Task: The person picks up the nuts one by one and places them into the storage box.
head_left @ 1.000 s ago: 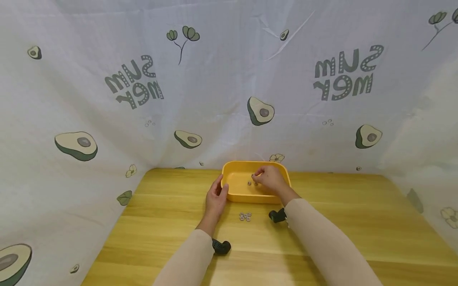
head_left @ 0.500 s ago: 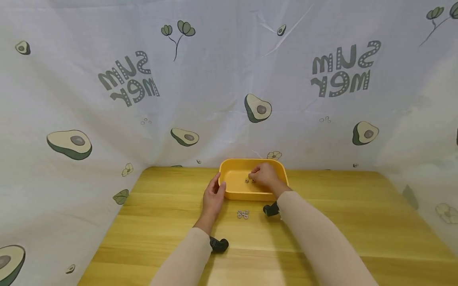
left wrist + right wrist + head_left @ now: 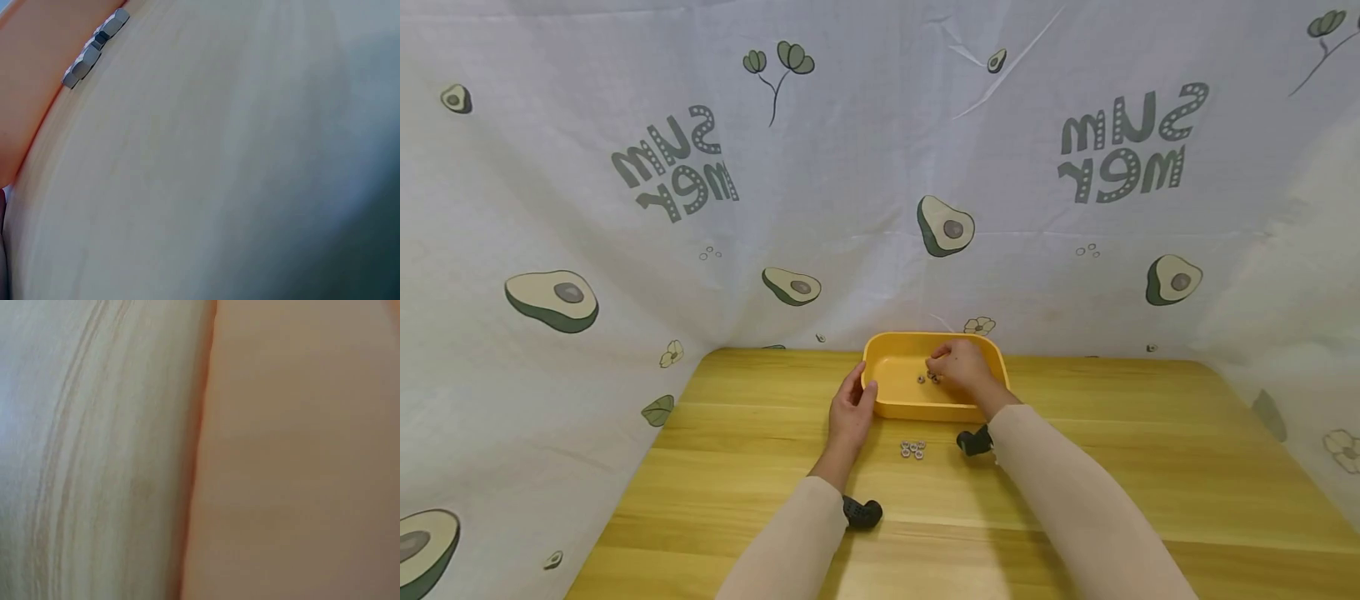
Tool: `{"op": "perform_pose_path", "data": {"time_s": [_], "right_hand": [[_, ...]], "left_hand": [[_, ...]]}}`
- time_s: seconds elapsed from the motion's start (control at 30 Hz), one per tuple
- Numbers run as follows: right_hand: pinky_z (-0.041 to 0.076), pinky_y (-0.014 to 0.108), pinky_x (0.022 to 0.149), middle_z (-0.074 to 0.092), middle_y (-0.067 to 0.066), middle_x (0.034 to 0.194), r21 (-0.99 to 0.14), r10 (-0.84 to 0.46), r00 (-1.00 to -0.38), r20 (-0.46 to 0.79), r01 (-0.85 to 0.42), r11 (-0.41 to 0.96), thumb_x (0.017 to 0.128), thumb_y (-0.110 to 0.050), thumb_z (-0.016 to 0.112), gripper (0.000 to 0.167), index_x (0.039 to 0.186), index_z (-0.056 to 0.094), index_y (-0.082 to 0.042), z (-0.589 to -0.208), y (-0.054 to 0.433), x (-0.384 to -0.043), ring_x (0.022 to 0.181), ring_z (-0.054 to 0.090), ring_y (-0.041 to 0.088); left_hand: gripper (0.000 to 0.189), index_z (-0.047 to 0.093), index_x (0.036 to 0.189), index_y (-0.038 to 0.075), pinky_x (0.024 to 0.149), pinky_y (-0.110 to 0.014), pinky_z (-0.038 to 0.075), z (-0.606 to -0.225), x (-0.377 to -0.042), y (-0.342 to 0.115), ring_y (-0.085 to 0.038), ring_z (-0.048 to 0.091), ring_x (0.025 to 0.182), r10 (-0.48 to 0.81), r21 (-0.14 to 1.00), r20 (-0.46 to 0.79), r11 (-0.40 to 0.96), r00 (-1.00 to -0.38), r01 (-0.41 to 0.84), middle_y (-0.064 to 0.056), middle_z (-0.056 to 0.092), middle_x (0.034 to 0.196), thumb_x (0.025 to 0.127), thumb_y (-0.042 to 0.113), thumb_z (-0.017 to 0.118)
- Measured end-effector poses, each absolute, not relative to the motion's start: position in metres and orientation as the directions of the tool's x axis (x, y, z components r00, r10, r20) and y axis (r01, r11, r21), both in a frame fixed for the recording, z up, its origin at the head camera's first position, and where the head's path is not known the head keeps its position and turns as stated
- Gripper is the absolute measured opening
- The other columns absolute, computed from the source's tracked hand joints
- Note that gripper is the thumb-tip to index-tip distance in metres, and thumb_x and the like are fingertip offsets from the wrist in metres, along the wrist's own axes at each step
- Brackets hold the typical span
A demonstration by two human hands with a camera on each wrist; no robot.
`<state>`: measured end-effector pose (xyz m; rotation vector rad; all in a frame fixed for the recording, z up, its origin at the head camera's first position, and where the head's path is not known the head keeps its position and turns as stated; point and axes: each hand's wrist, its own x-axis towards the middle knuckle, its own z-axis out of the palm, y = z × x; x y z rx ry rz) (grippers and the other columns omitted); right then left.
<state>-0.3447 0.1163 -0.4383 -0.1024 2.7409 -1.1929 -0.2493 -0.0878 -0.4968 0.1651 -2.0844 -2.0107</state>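
A yellow tray [image 3: 895, 412] sits at the back of the wooden table. My left hand [image 3: 850, 414] holds its left end, thumb at the near corner and fingers along the outer side. Inside the tray, my right hand [image 3: 962, 367] reaches down with curled fingers, its fingertips pinching a small metal nut [image 3: 930, 375]. Another nut [image 3: 921, 379] lies to the left on the tray floor, and one more is close under the fingers. In front of the tray, several hex nuts [image 3: 913, 450] stand clustered; the left wrist view shows nuts [image 3: 86, 61] beside the tray wall [image 3: 37, 75].
Black wrist devices [image 3: 862, 513] show below each forearm. The wooden table [image 3: 737, 467] reaches back to a pale cloth [image 3: 850, 167] printed with avocados, hanging behind and at both sides. In the right wrist view, the tray wall [image 3: 294, 450] fills the right half.
The right fingertips and the nut at them have come slightly lower, closer to the other nuts in the tray. The left hand stays on the tray; the head view shifts a little.
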Motion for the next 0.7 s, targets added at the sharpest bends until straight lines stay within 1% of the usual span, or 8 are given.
{"op": "perform_pose_path", "data": {"time_s": [0.13, 0.23, 0.3, 0.4, 0.57, 0.67, 0.7], "right_hand": [[0.051, 0.025, 0.070, 0.072, 0.015, 0.112, -0.747, -0.148, -0.987, -0.060, -0.054, 0.663, 0.095, -0.027, 0.071, 0.031, 0.115, 0.071, -0.004, -0.431, 0.117, -0.338, 0.089, 0.064, 0.023], [0.051, 0.026, 0.067, 0.072, 0.016, 0.110, -0.752, -0.165, -0.986, -0.018, -0.096, 0.653, 0.095, -0.028, 0.070, 0.031, 0.115, 0.071, -0.004, -0.425, 0.117, -0.332, 0.085, 0.066, 0.023], [0.050, 0.026, 0.065, 0.072, 0.014, 0.105, -0.753, -0.172, -0.985, 0.004, -0.116, 0.648, 0.094, -0.029, 0.070, 0.031, 0.114, 0.072, -0.005, -0.421, 0.118, -0.327, 0.081, 0.066, 0.022], [0.047, 0.027, 0.059, 0.069, 0.012, 0.095, -0.766, -0.173, -0.985, 0.027, -0.132, 0.629, 0.093, -0.031, 0.072, 0.031, 0.113, 0.073, -0.007, -0.416, 0.118, -0.317, 0.073, 0.060, 0.020], [0.039, 0.025, 0.049, 0.066, 0.009, 0.079, -0.797, -0.185, -0.981, 0.057, -0.157, 0.583, 0.093, -0.030, 0.074, 0.028, 0.111, 0.074, -0.009, -0.409, 0.117, -0.295, 0.057, 0.048, 0.018], [0.036, 0.025, 0.045, 0.062, 0.007, 0.072, -0.809, -0.186, -0.980, 0.075, -0.169, 0.563, 0.092, -0.027, 0.076, 0.025, 0.108, 0.074, -0.008, -0.407, 0.115, -0.280, 0.053, 0.045, 0.017], [0.036, 0.024, 0.046, 0.061, 0.005, 0.071, -0.809, -0.184, -0.980, 0.080, -0.172, 0.562, 0.092, -0.026, 0.076, 0.024, 0.107, 0.075, -0.008, -0.406, 0.114, -0.275, 0.053, 0.046, 0.017]], "left_hand": [[0.048, 0.054, 0.149, 0.018, 0.119, -0.046, 0.041, -0.497, -0.249, -0.087, -0.031, 0.048, 0.145, -0.249, 0.995, 0.092, 0.057, -0.964, 0.080, -0.012, 0.051, 0.156, 0.102, 0.026, 0.062], [0.048, 0.054, 0.149, 0.018, 0.119, -0.046, 0.041, -0.497, -0.249, -0.087, -0.031, 0.049, 0.144, -0.252, 0.994, 0.101, 0.062, -0.962, 0.088, -0.012, 0.052, 0.155, 0.102, 0.025, 0.062], [0.047, 0.055, 0.148, 0.017, 0.119, -0.046, 0.041, -0.497, -0.249, -0.087, -0.031, 0.050, 0.144, -0.253, 0.994, 0.107, 0.059, -0.962, 0.095, -0.013, 0.052, 0.154, 0.102, 0.024, 0.062], [0.047, 0.055, 0.148, 0.016, 0.119, -0.047, 0.041, -0.497, -0.249, -0.087, -0.031, 0.049, 0.144, -0.255, 0.993, 0.113, 0.055, -0.960, 0.102, -0.013, 0.053, 0.154, 0.102, 0.024, 0.063], [0.048, 0.055, 0.148, 0.016, 0.119, -0.047, 0.041, -0.497, -0.249, -0.088, -0.032, 0.049, 0.144, -0.256, 0.993, 0.115, 0.064, -0.960, 0.102, -0.013, 0.052, 0.154, 0.101, 0.025, 0.064], [0.048, 0.055, 0.148, 0.017, 0.120, -0.047, 0.041, -0.497, -0.249, -0.088, -0.031, 0.048, 0.145, -0.256, 0.993, 0.112, 0.065, -0.960, 0.098, -0.012, 0.051, 0.155, 0.102, 0.024, 0.063], [0.048, 0.055, 0.148, 0.017, 0.120, -0.047, 0.041, -0.497, -0.250, -0.088, -0.031, 0.048, 0.145, -0.254, 0.993, 0.112, 0.064, -0.961, 0.099, -0.012, 0.051, 0.155, 0.102, 0.024, 0.063]]}}
